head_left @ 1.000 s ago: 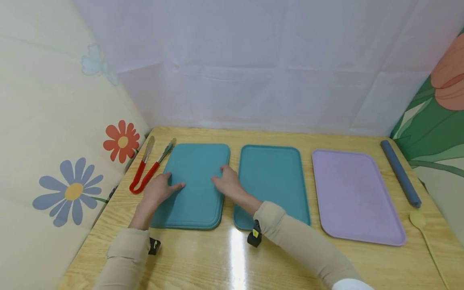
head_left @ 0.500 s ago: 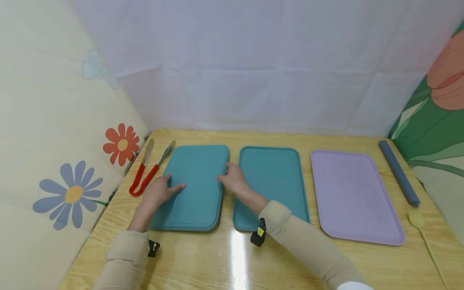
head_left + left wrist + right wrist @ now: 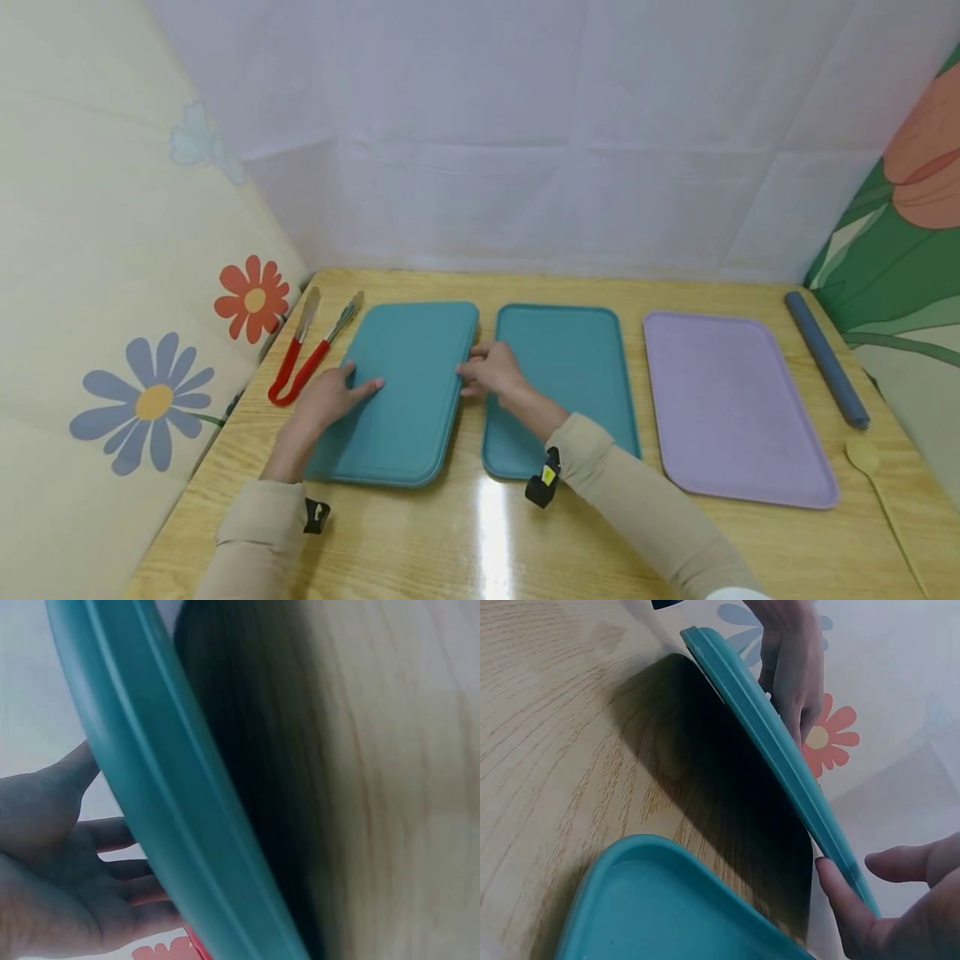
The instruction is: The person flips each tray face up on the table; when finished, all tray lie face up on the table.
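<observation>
A teal tray-like slab (image 3: 412, 350) lies at the left with a flat face up and a ridged edge; whether it is one piece or two stacked I cannot tell. Its right side is raised off the table, tilted, with a shadow beneath in the right wrist view. My right hand (image 3: 498, 371) pinches that right edge, thumb (image 3: 900, 864) on the upper face and a finger below. My left hand (image 3: 328, 398) rests at the left edge, thumb laid across the top; its fingers (image 3: 139, 889) look straight in the left wrist view, their tips hidden behind the slab's rim.
A second teal tray (image 3: 562, 333) sits in the middle under my right forearm. Farther right are a lilac tray (image 3: 738, 400), a dark blue roll (image 3: 827, 358) and a yellow spoon (image 3: 864, 457). Red-handled tongs (image 3: 300, 367) lie left on the wooden table (image 3: 420, 542).
My right hand has slid from the slab's top to its right edge and pinches it. That side has risen, tilting the slab. The left hand has stayed nearly still.
</observation>
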Available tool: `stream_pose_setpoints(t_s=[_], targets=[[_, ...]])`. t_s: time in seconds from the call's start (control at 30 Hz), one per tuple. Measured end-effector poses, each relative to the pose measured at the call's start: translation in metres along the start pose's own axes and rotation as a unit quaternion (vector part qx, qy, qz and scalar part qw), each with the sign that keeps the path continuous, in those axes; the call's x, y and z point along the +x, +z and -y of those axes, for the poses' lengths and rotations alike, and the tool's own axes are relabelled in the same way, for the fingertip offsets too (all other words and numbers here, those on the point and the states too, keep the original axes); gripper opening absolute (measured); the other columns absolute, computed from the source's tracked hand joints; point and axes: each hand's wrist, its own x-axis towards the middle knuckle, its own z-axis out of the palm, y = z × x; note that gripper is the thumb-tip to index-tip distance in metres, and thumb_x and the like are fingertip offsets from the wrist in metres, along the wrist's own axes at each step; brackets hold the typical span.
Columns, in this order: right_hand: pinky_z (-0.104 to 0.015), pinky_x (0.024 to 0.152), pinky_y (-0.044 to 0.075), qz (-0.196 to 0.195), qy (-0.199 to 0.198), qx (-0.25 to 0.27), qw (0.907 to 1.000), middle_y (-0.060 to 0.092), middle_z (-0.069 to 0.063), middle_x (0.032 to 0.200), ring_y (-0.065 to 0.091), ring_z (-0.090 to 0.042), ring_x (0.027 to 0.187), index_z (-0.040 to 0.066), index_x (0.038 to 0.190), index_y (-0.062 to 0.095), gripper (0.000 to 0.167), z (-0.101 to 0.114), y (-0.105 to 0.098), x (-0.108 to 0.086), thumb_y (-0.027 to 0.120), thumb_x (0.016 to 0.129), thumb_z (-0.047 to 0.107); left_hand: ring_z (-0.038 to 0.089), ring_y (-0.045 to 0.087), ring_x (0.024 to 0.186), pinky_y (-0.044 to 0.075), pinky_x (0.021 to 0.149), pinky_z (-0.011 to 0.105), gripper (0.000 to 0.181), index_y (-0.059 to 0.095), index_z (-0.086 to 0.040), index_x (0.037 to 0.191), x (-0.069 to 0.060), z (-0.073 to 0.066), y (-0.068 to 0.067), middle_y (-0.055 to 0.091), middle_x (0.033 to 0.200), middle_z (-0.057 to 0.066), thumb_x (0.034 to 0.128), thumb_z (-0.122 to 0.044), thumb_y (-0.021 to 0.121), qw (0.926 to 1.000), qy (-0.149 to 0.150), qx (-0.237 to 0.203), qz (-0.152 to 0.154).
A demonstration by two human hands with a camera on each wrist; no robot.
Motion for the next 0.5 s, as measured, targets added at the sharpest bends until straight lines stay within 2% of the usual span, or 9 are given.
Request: stream_pose_setpoints(t_s=[0.23,0.37,0.5], targets=[[-0.038,0.074,0.058,0.012,0.006,0.027,0.9996,0.065,-0.023,0.104,0.069,-0.033,0.090,-0.008,0.142,0.038,0.061,-0.002,-0.001,0.003,0.066,0.088,-0.002,0.052,0.041,0.124,0.036,0.102,0.059,0.082,0.028,0.018,0.141,0.001,0.002,-0.001,0.032,0.139,0.042,0.0965,-0.045,0.054,0.9999,0.001,-0.015,0.000],[-0.036,0.073,0.058,0.018,0.012,0.045,0.9988,0.062,-0.018,0.097,0.069,-0.031,0.089,-0.008,0.141,0.039,0.062,0.000,-0.001,0.003,0.067,0.087,-0.003,0.052,0.038,0.127,0.035,0.102,0.060,0.079,0.029,0.017,0.141,0.001,0.008,-0.001,0.032,0.140,0.040,0.0977,-0.045,0.052,0.9996,0.005,-0.026,-0.001],[-0.035,0.072,0.059,0.026,0.021,0.055,0.9979,0.058,-0.017,0.098,0.068,-0.031,0.091,-0.008,0.141,0.039,0.061,0.002,-0.002,0.003,0.067,0.087,-0.003,0.052,0.036,0.129,0.034,0.103,0.061,0.075,0.031,0.016,0.141,-0.002,0.013,-0.001,0.032,0.142,0.039,0.0986,-0.042,0.051,0.9993,0.009,-0.036,-0.004]])
